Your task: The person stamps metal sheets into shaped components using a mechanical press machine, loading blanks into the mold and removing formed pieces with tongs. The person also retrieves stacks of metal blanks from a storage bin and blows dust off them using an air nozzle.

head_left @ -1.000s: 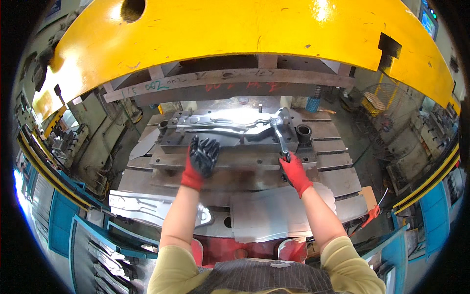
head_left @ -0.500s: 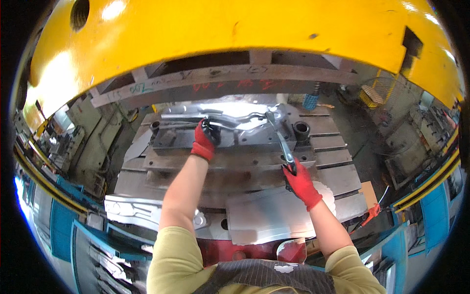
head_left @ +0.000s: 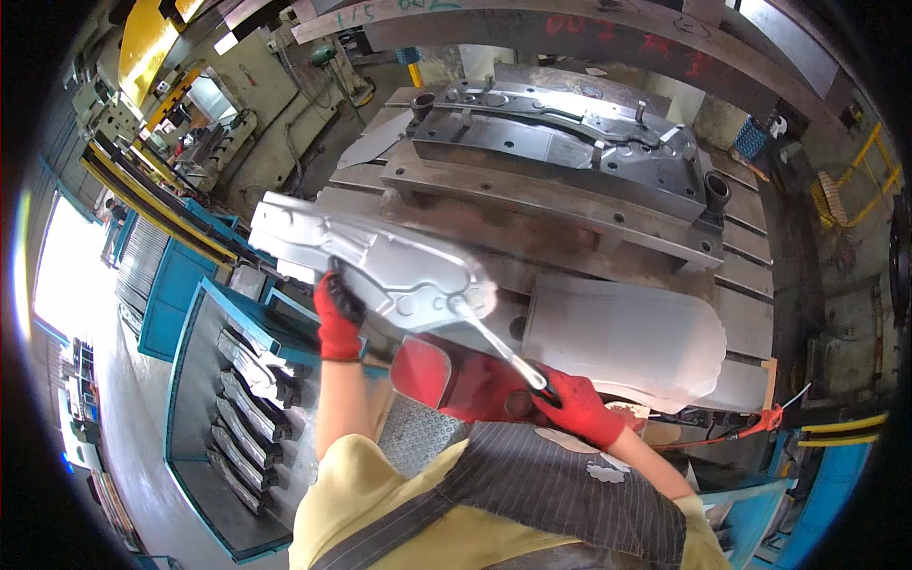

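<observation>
A formed sheet-metal panel (head_left: pixel 408 266) with raised ribs lies slantwise at the near left of the press table. My left hand (head_left: pixel 339 313), in a red glove with a dark palm, is closed on its near edge. In my right hand (head_left: pixel 575 408), also red-gloved, is a long silver hand tool (head_left: pixel 496 347) with a dark grip. The tool's far tip meets the panel's right end; whether it clamps it I cannot tell. Beyond, the lower die (head_left: pixel 560 142) with upright pins stands on the slotted table.
Flat sheet blanks (head_left: pixel 622 342) lie stacked at the table's near right. A blue-framed bin (head_left: pixel 180 418) at lower left holds several formed parts (head_left: pixel 252 413). The press's upper beam (head_left: pixel 570 33) spans the far side. An orange-red air gun (head_left: pixel 763 421) hangs at right.
My view has turned left. Both hands have come from the die toward me and leftward, with the panel and the tool. The die's top now shows bare.
</observation>
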`<action>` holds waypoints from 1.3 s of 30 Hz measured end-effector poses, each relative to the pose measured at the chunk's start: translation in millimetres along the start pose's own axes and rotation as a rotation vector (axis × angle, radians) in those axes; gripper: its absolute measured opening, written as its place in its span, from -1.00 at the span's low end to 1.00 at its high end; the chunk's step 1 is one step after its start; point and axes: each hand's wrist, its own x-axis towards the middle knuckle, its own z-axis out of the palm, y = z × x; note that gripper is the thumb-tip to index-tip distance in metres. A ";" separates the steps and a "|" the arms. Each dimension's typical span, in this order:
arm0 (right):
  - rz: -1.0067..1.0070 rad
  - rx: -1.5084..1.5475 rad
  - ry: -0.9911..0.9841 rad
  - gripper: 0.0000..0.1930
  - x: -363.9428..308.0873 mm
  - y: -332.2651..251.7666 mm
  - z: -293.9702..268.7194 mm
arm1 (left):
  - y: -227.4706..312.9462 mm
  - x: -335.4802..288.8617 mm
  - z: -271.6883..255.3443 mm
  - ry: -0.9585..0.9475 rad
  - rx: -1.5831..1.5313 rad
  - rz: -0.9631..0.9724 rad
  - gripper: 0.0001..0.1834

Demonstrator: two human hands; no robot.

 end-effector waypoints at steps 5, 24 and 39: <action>0.017 -0.032 -0.081 -0.45 17.8 5.4 25.2 | 22.6 -1.9 -11.0 0.129 0.452 0.077 -0.74; 0.471 0.985 -0.057 -0.62 -33.2 36.0 44.4 | -19.5 8.8 67.8 -0.161 1.826 0.979 -0.46; 0.927 0.101 0.992 -0.63 -225.1 117.8 -31.0 | -148.4 -178.8 167.4 -0.947 0.650 -0.004 -0.60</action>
